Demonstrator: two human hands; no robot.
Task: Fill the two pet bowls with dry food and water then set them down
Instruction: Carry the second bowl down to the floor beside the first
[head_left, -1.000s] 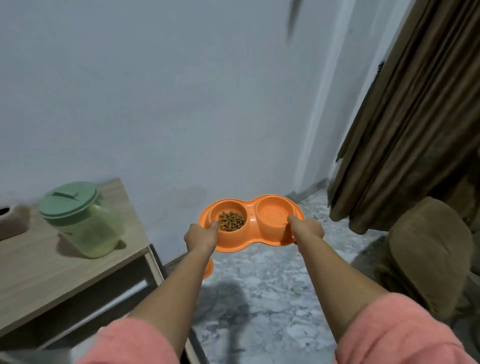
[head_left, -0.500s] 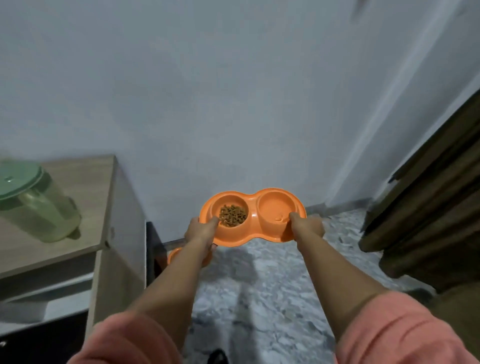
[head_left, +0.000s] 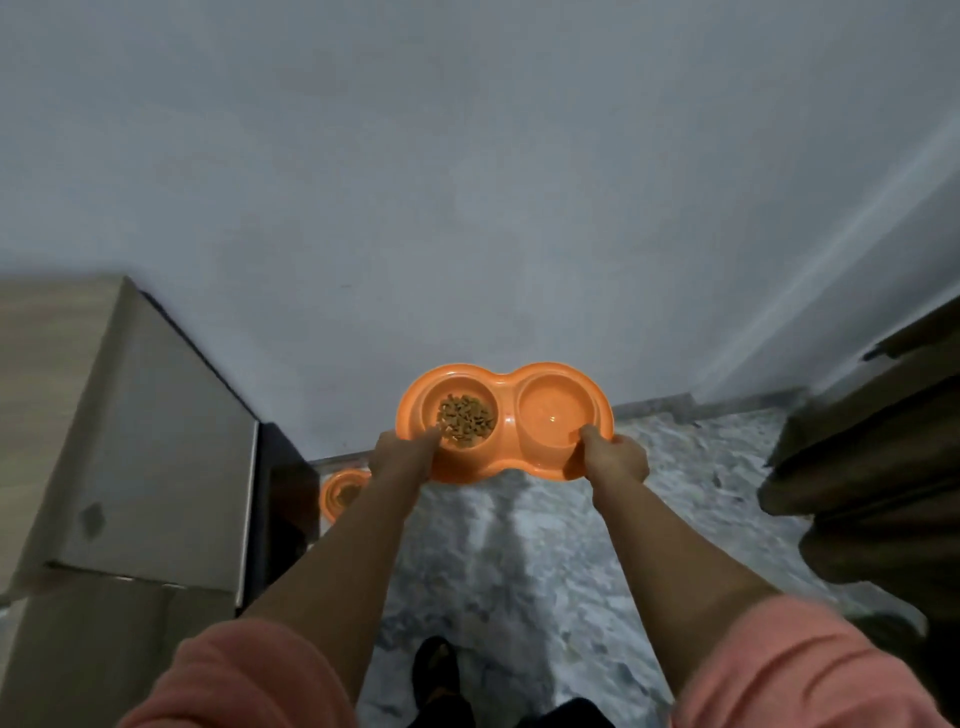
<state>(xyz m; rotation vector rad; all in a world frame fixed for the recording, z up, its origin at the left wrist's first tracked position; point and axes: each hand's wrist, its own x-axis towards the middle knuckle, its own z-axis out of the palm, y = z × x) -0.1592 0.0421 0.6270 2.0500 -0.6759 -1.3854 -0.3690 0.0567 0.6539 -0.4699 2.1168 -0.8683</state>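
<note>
An orange double pet bowl (head_left: 506, 395) hangs level in the air above the floor, close to the wall. Brown dry food (head_left: 466, 413) lies in its left cup. The right cup (head_left: 553, 410) looks glossy; I cannot tell if it holds water. My left hand (head_left: 402, 457) grips the near left rim, thumb over the edge. My right hand (head_left: 615, 460) grips the near right rim the same way. A second orange bowl (head_left: 343, 491) stands on the floor by the cabinet, partly hidden behind my left forearm.
A wooden cabinet (head_left: 130, 441) fills the left side, its dark side panel (head_left: 283, 499) next to the floor bowl. Grey marbled floor (head_left: 519, 571) stretches below the held bowl. A brown curtain (head_left: 872, 467) hangs at the right. My foot (head_left: 436, 670) shows at the bottom.
My view has swung left and tilted down: the green-lidded jar has left the frame and the floor bowl shows more. Both hands keep the same grip, with the bowl lower toward the floor.
</note>
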